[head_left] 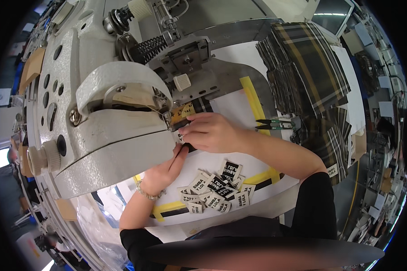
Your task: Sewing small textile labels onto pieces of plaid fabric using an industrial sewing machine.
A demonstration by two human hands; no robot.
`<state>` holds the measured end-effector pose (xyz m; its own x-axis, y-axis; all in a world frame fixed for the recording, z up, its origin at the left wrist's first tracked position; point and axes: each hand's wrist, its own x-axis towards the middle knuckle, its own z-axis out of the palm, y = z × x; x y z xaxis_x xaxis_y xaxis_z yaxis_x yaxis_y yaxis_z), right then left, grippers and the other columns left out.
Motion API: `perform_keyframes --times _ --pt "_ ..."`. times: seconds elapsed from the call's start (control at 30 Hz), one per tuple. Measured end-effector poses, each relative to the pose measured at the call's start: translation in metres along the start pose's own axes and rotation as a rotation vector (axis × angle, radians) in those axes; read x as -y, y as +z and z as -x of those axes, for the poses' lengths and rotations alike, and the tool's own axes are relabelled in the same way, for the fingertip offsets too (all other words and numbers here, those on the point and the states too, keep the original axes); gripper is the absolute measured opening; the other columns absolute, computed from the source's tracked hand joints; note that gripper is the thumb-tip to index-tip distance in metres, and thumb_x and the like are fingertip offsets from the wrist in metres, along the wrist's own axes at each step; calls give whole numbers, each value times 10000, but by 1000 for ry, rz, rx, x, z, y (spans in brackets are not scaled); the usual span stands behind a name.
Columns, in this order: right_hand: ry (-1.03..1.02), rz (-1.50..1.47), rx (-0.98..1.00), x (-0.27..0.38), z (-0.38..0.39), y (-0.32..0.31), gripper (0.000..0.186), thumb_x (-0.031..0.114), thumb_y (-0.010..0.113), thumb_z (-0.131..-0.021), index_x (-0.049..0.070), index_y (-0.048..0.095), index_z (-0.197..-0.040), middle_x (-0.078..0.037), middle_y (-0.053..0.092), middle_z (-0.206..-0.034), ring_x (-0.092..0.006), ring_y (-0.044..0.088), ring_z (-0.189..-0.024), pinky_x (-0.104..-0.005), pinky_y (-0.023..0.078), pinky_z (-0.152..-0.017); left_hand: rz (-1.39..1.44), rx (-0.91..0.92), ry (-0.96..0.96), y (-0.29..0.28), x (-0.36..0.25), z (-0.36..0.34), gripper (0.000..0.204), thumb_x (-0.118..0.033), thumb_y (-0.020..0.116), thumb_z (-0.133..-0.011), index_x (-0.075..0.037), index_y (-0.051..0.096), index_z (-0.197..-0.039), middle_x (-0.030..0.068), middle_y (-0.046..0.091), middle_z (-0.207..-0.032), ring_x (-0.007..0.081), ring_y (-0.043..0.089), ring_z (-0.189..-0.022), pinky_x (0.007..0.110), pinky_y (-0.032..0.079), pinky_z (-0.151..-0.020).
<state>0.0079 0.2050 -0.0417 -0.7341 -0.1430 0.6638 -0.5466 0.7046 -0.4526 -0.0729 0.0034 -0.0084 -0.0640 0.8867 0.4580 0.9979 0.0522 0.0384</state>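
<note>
A white industrial sewing machine (106,149) fills the left, its needle beside a yellowish plate (182,111). My right hand (212,134) is just right of the needle, fingers closed on a small white label (181,136) that they partly cover. My left hand (163,171) is lower, beside the machine head, fingers closed at a dark fabric piece (189,147) under the label; its fingertips are partly hidden. Below both hands lies a pile of small black-and-white labels (215,194). Green-handled snips (281,124) lie right of my right hand.
Stacks of dark plaid fabric (309,67) stand at the right, another pile (330,149) below. Yellow tape (253,95) marks the white work surface. A screen (330,16) is at the upper right, a clear plastic bag (93,226) at the lower left.
</note>
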Motion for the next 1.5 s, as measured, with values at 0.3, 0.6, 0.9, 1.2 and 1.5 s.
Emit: perform_keyframes --times 0.3,0.6,0.9,1.2,1.5 --pt "73 181 58 8 -3 2 116 106 652 -742 80 623 -851 -25 699 -1008 -159 669 -888 -410 460 -1018 -36 135 31 -3 2 -3 251 -43 706 -738 -47 697 -989 126 668 -1081 221 678 -948 290 508 -686" --pt "69 173 52 6 -5 2 124 108 634 -729 70 626 -847 -43 683 -1045 -177 663 -929 -408 455 -1018 -51 194 5 -4 -2 -3 285 -37 683 -759 -35 694 -1044 133 659 -1101 234 687 -939 276 504 -658" --pt "36 366 216 22 -10 -13 281 110 619 -744 31 633 -1013 -100 631 -1140 -198 654 -974 -471 338 -1121 -109 160 -172 14 -18 13 325 -134 644 -791 -76 637 -1111 137 584 -1269 272 580 -1129 399 372 -972" --pt "102 567 758 46 -21 -53 349 131 560 -809 -19 623 -1119 -132 612 -1241 -236 548 -1212 -538 206 -1155 -52 299 -240 1 -10 0 478 -228 635 -792 -79 544 -1236 121 530 -1370 276 514 -1214 456 293 -1028" --pt "106 369 735 27 -26 -54 317 98 552 -815 -14 619 -1104 -128 603 -1266 -230 534 -1211 -471 309 -1067 -37 79 -86 3 -5 -3 326 -139 698 -742 -64 645 -1055 90 656 -1127 218 622 -1021 349 444 -856"
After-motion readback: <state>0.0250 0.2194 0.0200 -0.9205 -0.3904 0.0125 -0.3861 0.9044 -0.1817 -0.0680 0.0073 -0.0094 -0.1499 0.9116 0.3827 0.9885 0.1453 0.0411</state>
